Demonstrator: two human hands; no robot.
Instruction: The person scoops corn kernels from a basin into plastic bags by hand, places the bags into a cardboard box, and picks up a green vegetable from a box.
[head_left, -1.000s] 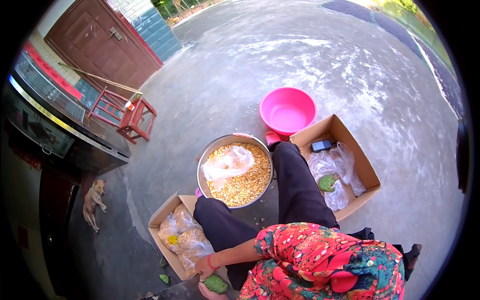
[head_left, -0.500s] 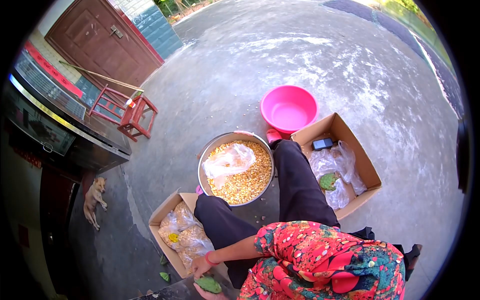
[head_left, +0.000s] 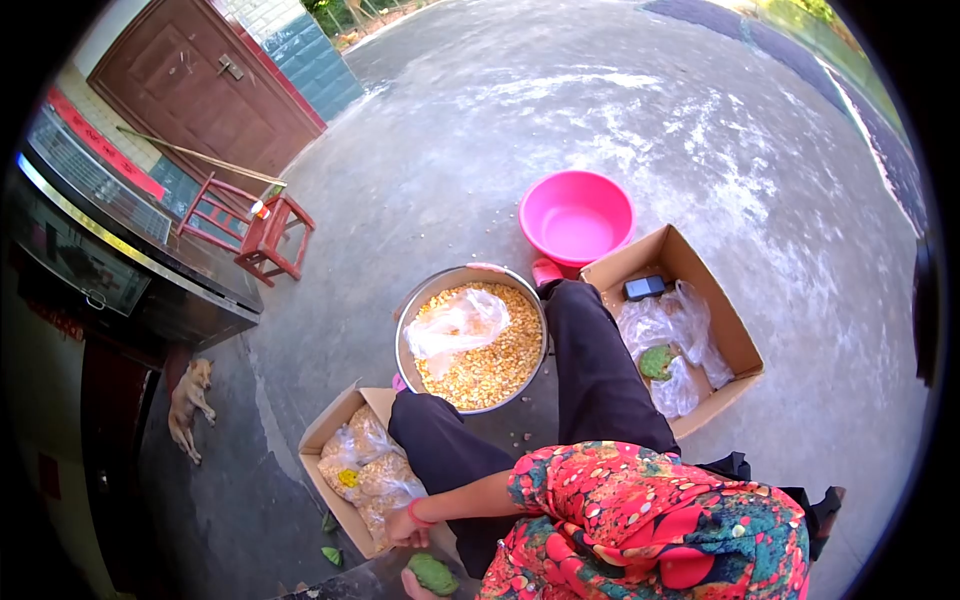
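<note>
Low in the view, my left hand (head_left: 414,584) is closed around the edge of a green, rounded, leaf-shaped piece (head_left: 433,574); the frame edge cuts off part of the hand. My right hand (head_left: 402,530), with a red band at its wrist, hovers just above that piece, beside the corner of a cardboard box (head_left: 338,412). Its fingers are bent together, and anything between them is too small to make out. Inside the box lie clear bags of pale yellow pieces (head_left: 365,450) with a small yellow thing on top.
Between my feet stands a round pan of corn kernels (head_left: 490,365) with a plastic bag on them. A pink basin (head_left: 577,215) and another cardboard box (head_left: 735,400) are at the right. A dog (head_left: 187,408) lies left, below a red chair (head_left: 265,235).
The green piece has shifted slightly right and down with my left hand. My right hand has risen a little, opening a gap above the piece.
</note>
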